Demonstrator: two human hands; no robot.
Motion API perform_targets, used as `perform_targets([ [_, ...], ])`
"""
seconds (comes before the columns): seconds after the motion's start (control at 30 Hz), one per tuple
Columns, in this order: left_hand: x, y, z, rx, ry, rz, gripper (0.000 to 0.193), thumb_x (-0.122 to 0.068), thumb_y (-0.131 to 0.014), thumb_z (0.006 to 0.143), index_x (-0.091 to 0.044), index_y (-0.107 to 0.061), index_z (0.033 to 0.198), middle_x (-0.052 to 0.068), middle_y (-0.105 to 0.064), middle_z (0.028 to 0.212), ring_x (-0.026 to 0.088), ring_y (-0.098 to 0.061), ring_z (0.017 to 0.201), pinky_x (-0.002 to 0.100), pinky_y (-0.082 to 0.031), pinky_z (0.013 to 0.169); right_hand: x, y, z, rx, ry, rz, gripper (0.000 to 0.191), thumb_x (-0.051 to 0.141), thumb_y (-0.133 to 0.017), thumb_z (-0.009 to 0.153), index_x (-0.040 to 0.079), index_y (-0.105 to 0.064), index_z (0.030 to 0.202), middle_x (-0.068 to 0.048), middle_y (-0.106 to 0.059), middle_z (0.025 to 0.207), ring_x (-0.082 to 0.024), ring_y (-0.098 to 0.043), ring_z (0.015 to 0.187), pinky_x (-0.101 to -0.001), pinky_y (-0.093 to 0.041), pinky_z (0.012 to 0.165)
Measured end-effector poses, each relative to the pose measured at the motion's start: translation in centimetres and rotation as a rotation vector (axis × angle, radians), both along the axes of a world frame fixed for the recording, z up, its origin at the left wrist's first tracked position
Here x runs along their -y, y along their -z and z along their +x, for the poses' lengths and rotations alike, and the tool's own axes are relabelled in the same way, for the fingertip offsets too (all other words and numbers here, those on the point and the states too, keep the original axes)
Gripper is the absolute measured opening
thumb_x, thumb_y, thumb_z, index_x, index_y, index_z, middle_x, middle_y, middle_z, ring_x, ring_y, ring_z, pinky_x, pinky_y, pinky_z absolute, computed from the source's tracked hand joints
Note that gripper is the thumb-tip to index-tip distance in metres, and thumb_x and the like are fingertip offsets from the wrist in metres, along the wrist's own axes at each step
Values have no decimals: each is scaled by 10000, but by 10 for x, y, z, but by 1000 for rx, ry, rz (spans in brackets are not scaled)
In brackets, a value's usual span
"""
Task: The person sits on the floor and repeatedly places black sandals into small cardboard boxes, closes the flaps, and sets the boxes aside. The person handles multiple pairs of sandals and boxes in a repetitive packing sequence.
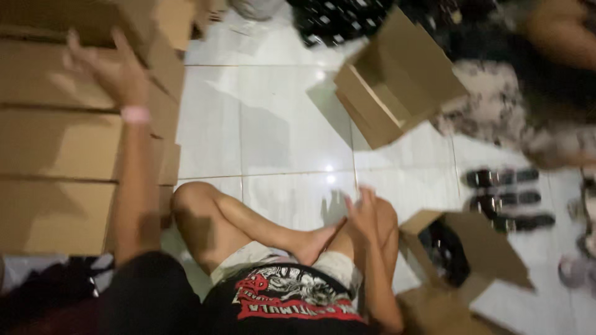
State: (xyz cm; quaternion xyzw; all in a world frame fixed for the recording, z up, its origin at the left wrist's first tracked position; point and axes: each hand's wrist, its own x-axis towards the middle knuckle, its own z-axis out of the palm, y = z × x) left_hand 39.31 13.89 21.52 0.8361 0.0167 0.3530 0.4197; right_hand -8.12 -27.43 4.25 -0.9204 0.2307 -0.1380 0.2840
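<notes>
Where legs cross, cardboard boxes (56, 142) alongside.

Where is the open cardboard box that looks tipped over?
The open cardboard box sits upper centre-right in the head view, on the white tiled floor, beyond the person's right hand.

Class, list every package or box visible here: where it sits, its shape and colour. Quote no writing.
Stacked cardboard boxes: left, brown, flat-sided, under the left hand.
Open carton: top centre, brown, tilted, flaps open.
Open box: lower right, brown, dark items inside, near the right hand.
</notes>
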Motion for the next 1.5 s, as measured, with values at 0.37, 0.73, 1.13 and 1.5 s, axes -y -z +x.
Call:
perform_targets([
  [0.37, 80, 99, -311, -312, 695, 57, 326, -105, -790, 956, -102, -660, 1255, 165, -568, 1295, 265, -595, 1159, 346, -581, 895, 107, -74, 155, 156, -60, -602, 173, 60, -648, 975, 100, -633, 1143, -95, -691, 1111, -293, -641, 1105, -506, -403, 1083],
  [0.73, 176, 190, -258, -599, 813, -474, 500, -188, -797, 955, 33, -575, 1344, 163, -680, 1302, 250, -660, 1163, 351, -517, 1028, -21, -43, -23, 52, -554, -197, 461, 139, -712, 777, 129, -657, 1235, -109, -664, 1190, -326, -629, 1140, -478, -480, 970],
  [1.13, 186, 201, -293, -434, 480, -90, 434, -236, -752, 1008, 81, -602, 1263, 234, -713, 1189, 347, -701, 1054, 433, -539, 956, 335, -104, -137, 280, 797, -404, 326, 194, -776, 938, 66, -640, 1206, -184, -619, 1194, -374, -606, 1093, -458, -470, 910],
  [1.5, 165, 200, -296, -434, 463, -19, 412, -171, -742, 1019, 74, -595, 1316, 223, -712, 1202, 339, -694, 1076, 410, -526, 953, 435, -72, -182, -1238, 442, 68, 1024, 674, -759, 699, 357, -305, 1561, -244, -221, 1590, -441, -205, 1476, -652, -226, 1149],
])
